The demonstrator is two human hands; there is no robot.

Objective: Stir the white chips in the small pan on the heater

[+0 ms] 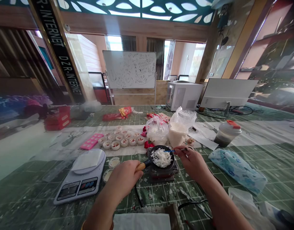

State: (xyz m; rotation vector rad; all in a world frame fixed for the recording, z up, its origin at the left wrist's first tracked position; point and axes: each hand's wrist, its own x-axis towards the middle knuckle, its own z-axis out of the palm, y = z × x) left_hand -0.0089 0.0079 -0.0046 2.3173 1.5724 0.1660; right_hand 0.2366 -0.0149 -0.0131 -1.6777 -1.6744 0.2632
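**White flakes (161,158) in a small black pan (158,147), both hands on the tools**

The pan sits on a dark hot plate (163,176), midway between the left and right edges of the green desk (36,195) and nearer its near edge. The left hand (130,172) is wrapped around the wooden handle (141,166). The right hand (188,156) pinches a thin blue stick (170,150), its tip reaching into the flakes.

Towards the desk's left edge stands a white scale (82,179) with a white sheet (86,159) on its round plate. Two small round tubs (114,162) lie between it and the left hand. Farther back, a cluster of cups (124,142) with red bits on white filling sits beside a pink mould (91,141).

Just behind the pan are two clear bags (177,134) of white material. To the right stand a shaker (228,134) with an orange lid and, nearer, a blue patterned packet (237,171). A white monitor (229,92) stands near the desk's far edge.
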